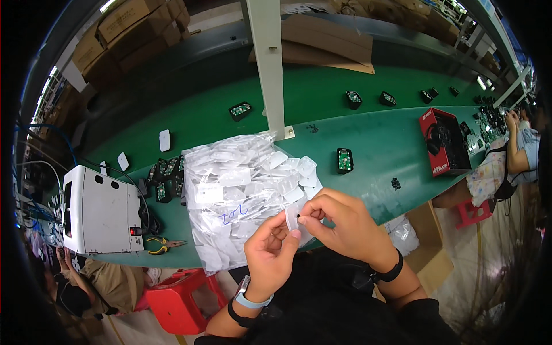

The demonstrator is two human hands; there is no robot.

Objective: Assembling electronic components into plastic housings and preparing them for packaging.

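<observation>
Over the near edge of the bench, my left hand (269, 256) is closed on a small white plastic cover (292, 216), gripping it between thumb and fingers. My right hand (348, 224) pinches a tiny black piece (299, 218) against the cover's face; the fingertips hide most of it. Just beyond and left of my hands lies a large clear plastic bag (215, 244) full of similar white covers, some spilling from its right side (306, 167). A black case with a green circuit board (344, 160) sits beyond my right hand, and a little pile of black bits (395, 183) lies to its right.
A white machine (102, 213) and yellow-handled pliers (165, 245) are on the left, beside several board-filled cases (164, 190). A post (268, 69) rises beyond the bag. More cases (353, 99) sit on the green belt. A red box (441, 144) stands right; co-workers sit at both ends.
</observation>
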